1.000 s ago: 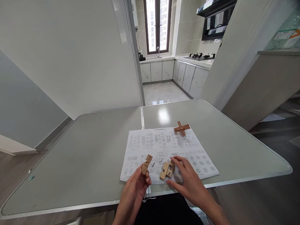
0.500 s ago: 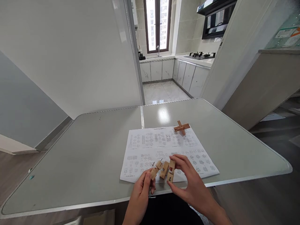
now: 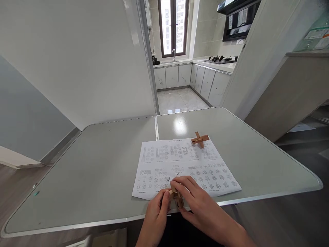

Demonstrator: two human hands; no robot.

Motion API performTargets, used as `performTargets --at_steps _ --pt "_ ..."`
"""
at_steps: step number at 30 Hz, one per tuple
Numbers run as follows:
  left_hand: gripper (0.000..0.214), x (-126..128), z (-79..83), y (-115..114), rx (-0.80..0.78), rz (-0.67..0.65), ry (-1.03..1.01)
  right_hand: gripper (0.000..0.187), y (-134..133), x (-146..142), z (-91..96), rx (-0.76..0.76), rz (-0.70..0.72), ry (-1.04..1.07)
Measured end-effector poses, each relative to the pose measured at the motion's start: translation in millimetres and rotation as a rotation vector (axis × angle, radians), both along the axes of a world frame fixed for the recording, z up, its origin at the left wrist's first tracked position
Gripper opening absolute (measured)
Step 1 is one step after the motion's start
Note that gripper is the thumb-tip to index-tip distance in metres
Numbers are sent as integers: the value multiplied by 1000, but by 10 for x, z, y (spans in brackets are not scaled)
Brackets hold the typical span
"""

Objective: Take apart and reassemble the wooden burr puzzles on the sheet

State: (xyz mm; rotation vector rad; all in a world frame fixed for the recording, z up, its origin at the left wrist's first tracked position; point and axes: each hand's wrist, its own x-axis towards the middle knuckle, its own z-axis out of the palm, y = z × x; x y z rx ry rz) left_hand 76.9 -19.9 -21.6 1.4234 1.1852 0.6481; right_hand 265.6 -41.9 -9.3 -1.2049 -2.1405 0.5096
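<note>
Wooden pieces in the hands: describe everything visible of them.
The wooden pieces look like pale brown wood, blocky and straight-edged, with a dark mark on one face. They sit bunched together at differing angles, gripped between the left hand and right hand, near the table's near edge, by the sheet. Fingers hide much, so their number and whether they interlock cannot be told.

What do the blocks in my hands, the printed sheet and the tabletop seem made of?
Blocks: probably unpainted wood, judging by their tan-brown color. Printed sheet: likely paper, matte white without glare. Tabletop: glossy, with a bright reflection; glass or laminate, unclear.
</note>
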Motion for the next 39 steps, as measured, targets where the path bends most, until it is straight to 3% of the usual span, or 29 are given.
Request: performTargets --at_steps 10,18,29,34,37,39 --pt "49 62 -3 -51 54 59 -27 68 6 -103 38 46 -39 -99" --pt "50 142 -54 -151 71 97 37 68 -3 -180 -51 53 -57 -109" --pt "49 160 -60 -107 64 54 66 80 -23 -161 -98 -17 -95 -42" --pt "51 123 -23 -95 -4 108 65 91 -22 -133 -64 -26 -72 -1" --pt "51 31 -35 -15 -34 161 -21 87 -27 -53 -95 -64 -145 71" --pt "54 -42 -58 55 -32 218 -46 74 -30 10 -174 -66 -255 110"
